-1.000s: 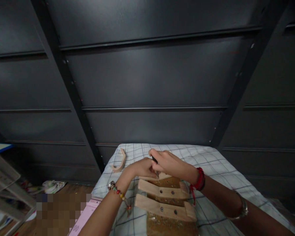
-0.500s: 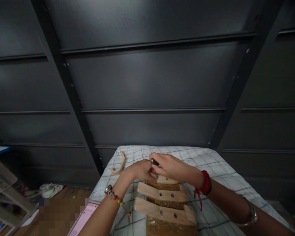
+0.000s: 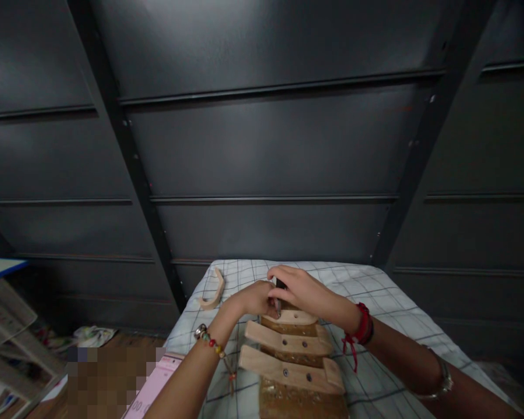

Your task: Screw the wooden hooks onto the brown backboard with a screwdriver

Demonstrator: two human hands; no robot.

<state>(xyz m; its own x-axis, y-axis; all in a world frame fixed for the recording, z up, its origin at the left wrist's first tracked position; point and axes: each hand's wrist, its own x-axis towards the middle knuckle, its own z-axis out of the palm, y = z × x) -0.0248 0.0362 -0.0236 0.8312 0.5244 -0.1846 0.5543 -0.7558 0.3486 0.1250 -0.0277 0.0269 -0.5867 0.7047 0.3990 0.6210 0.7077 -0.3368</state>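
My right hand [image 3: 299,288] is closed round the black handle of a screwdriver [image 3: 280,284]. Its metal shaft points down at a screw [image 3: 279,315] in the farthest wooden piece [image 3: 293,317]. Close against the tip, the curled fingers of my left hand [image 3: 258,298] are pressed together; what they grip is hidden. Two similar curved wooden pieces, a middle one [image 3: 294,340] and a near one [image 3: 297,370], lie across a brown translucent block [image 3: 303,401], each with two screws showing.
A loose curved wooden piece [image 3: 218,291] lies on the checked cloth [image 3: 375,326] at the left. A pink-screened phone [image 3: 157,384] is beside my left forearm. Dark metal panels [image 3: 266,145] rise behind the cloth-covered surface. A blue-edged table [image 3: 2,267] stands far left.
The screwdriver now stands more upright and its shaft shows between my hands. My right hand has lifted slightly, and the view has shifted a little.
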